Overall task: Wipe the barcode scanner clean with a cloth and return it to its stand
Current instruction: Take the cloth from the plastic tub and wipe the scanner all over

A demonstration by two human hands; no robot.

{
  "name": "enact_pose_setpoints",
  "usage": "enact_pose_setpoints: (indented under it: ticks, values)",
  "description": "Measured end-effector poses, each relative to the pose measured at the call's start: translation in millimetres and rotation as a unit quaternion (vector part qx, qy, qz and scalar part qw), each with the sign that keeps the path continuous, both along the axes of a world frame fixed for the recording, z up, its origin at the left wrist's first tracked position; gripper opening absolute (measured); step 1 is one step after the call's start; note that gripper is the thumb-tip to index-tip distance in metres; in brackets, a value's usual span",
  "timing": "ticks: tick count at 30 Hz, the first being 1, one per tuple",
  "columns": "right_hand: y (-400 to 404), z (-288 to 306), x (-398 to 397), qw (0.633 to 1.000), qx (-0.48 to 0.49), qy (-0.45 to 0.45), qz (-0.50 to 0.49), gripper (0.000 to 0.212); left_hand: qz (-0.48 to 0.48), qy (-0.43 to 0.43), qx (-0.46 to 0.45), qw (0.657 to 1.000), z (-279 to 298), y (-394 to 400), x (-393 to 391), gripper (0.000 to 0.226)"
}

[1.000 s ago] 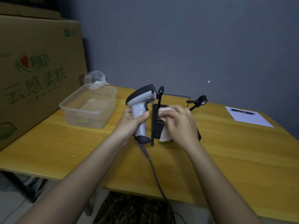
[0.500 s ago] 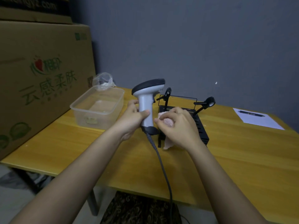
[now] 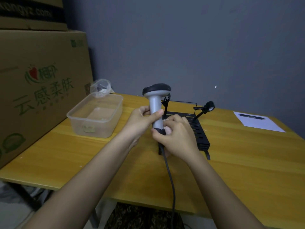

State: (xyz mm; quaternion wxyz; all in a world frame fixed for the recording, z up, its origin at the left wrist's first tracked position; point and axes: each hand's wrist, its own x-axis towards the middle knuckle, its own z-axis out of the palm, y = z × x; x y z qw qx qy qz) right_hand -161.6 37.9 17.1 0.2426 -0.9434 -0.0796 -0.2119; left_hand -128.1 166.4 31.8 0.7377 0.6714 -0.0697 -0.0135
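Left hand (image 3: 140,120) grip clenched on upright barcode scanner (image 3: 156,104) handle; right hand (image 3: 177,138) grip presses cloth (image 3: 167,129) to scanner's base, just before black stand (image 3: 200,134).

We see a yellow wooden desk (image 3: 239,171) set against a grey wall. At its left end rests a clear plastic container (image 3: 95,115), and just behind that a crumpled clear plastic bag (image 3: 100,87). Near the middle stands a black slotted stand (image 3: 200,134) with thin clip arms rising from its back edge. At the far right corner lies a white sheet of paper (image 3: 262,123) with a dark pen (image 3: 251,116) on top of it, well apart from the stand. A large cardboard box (image 3: 38,83) abuts the desk's left side
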Motion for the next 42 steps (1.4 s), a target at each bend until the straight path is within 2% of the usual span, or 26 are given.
enact_pose_setpoints:
  ticks: [3,5,9,13,16,18,20,21,23,25,30,33,37,39,42]
  values:
    - [-12,1,-2,0.995,0.091,0.011,0.032,0.028,-0.042,0.032,-0.042,0.998,-2,1,-1,0.02]
    - [-19,1,-3,0.991,0.12,0.014,0.05,0.032,-0.068,0.049,-0.066,0.994,-2,-1,-1,0.012]
    - [-33,-3,-3,0.987,0.142,0.013,0.076,0.049,-0.125,0.057,-0.037,0.99,1,-11,-1,0.019]
    - [-41,-6,-7,0.989,0.121,0.014,0.086,0.05,-0.146,0.042,-0.039,0.988,4,-22,-4,0.032]
    - [-52,-6,-10,0.993,0.1,0.041,0.051,0.054,-0.137,0.023,-0.039,0.99,7,-30,-6,0.023]
    - [-61,-2,-14,0.993,0.118,-0.018,-0.011,0.055,-0.095,0.036,-0.05,0.994,9,-34,-8,0.023]
    - [-64,8,-23,0.978,0.118,-0.169,-0.037,0.047,-0.042,0.034,-0.05,0.997,7,-38,-9,0.03]
    - [-61,14,-25,0.968,0.1,-0.231,-0.019,0.043,-0.033,0.023,-0.052,0.998,6,-39,-10,0.031]
    - [-52,22,-21,0.96,0.024,-0.273,0.052,0.038,-0.05,0.011,-0.058,0.997,2,-43,-13,0.025]
    - [-43,23,-10,0.962,-0.036,-0.26,0.074,0.035,-0.081,0.018,-0.064,0.994,1,-45,-16,0.023]
    - [-46,4,-16,0.978,-0.011,-0.185,0.094,0.032,-0.109,0.04,-0.179,0.977,4,-35,-13,0.036]
    - [-44,9,-13,0.973,-0.033,-0.205,0.1,0.029,-0.139,0.016,-0.136,0.981,11,-32,-11,0.044]
    - [-30,27,1,0.97,0.035,-0.242,0.014,0.026,-0.166,-0.029,-0.092,0.981,6,-39,-18,0.046]
    - [-23,25,1,0.976,0.022,-0.216,0.01,0.028,-0.173,-0.027,-0.139,0.975,5,-36,-15,0.048]
    - [-21,6,-5,0.985,-0.014,-0.162,0.054,0.031,-0.196,0.024,-0.265,0.944,5,-27,-9,0.05]
